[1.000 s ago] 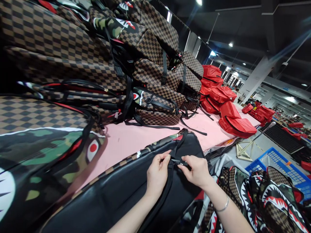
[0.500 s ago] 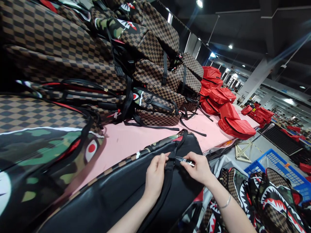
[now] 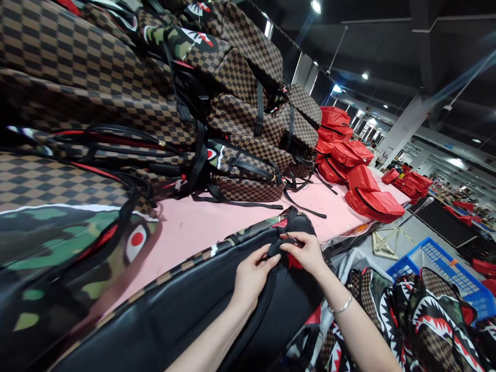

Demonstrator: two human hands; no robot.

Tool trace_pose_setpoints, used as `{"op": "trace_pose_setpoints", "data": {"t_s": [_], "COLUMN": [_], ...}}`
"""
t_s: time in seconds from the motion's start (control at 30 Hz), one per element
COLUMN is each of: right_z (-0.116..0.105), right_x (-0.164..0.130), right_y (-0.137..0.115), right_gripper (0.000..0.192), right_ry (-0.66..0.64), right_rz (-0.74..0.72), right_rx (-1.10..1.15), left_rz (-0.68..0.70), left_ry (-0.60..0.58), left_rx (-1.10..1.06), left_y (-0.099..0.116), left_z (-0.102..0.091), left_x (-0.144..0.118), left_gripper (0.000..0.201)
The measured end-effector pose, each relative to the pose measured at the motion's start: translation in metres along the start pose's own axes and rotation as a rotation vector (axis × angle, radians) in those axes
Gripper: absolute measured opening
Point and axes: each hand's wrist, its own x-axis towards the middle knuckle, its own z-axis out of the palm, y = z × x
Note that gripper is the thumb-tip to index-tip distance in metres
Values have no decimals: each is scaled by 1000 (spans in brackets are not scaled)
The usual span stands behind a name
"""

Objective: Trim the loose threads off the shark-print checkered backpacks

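A backpack (image 3: 174, 310) lies black back panel up before me, its edge in brown check and camouflage. Near its far end, my left hand (image 3: 251, 274) is closed, pinching a black shoulder strap (image 3: 274, 250) between thumb and fingers. Close beside it, almost touching, my right hand (image 3: 306, 253) is closed around a small pointed tool (image 3: 291, 238). Only a thin dark part of that tool shows; the fingers hide the rest. The right fingertips also meet the strap. A bit of red (image 3: 294, 261) shows beneath the right hand.
Checked backpacks (image 3: 240, 113) are piled along the left of the pink table (image 3: 201, 222). Red bags (image 3: 372, 201) sit farther down it. On the right, shark-mouth backpacks (image 3: 437, 315) are heaped near a blue crate (image 3: 461, 279).
My right hand has moved left and slightly up, in against the strap and the left hand. The tool's silver part, visible before, is now hidden. My left hand has shifted slightly right.
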Motion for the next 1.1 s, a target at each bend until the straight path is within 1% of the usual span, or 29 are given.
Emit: {"op": "trace_pose_setpoints", "data": {"t_s": [0.03, 0.1, 0.17, 0.2, 0.23, 0.33, 0.37, 0.43, 0.63, 0.73, 0.8, 0.83, 0.87, 0.97, 1.03, 1.1], "right_z": [2, 5, 9, 11, 13, 17, 17, 13, -15, -20, -18, -15, -12, 0, 7, 12], "right_x": [2, 5, 6, 5, 3, -3, -5, -7, -9, -11, -12, -12, -13, -11, -8, -4], "right_y": [0, -2, -4, -5, -5, -1, 2, 8, 23, 22, 17, 15, 12, 3, 0, -1], "right_gripper": [23, 17, 9, 11, 14, 28, 32, 36, 36, 31, 23, 18, 14, 15, 9, 11], "right_ry": [-29, -65, -40, -18, 9, 71, 82, 103, 186, 227, 226, 205, 169, 45, 25, 65], "right_rz": [-8, -28, -33, -8, 45, 260, 305, 323, 284, 229, 165, 110, 45, -127, -140, -42], "right_rx": [-20, -102, -163, -143, -60, 327, 416, 468, 381, 306, 221, 155, 75, -162, -201, -74], "left_rz": [15, 39, 54, 59, 64, 66, 63, 51, 23, 24, 37, 45, 54, 73, 80, 87], "left_ry": [18, 47, 65, 66, 62, 27, 15, 1, -18, -24, -28, -27, -24, 13, 37, 41], "left_rx": [21, 65, 105, 118, 125, 116, 107, 92, 79, 88, 100, 109, 121, 173, 214, 243], "left_y": [-2, -6, -8, -10, -10, -11, -11, -10, -7, -6, -6, -7, -9, -13, -16, -17], "left_z": [0, 0, 0, -1, -1, -1, -1, -1, -2, -2, -2, -1, -1, -2, -3, -4], "left_x": [0, 1, 2, 2, 2, 2, 2, 2, 0, 0, 0, 0, 1, 3, 4, 4], "left_gripper": [43, 42, 44, 45, 46, 45, 44, 44, 47, 47, 47, 47, 46, 45, 46, 47]}}
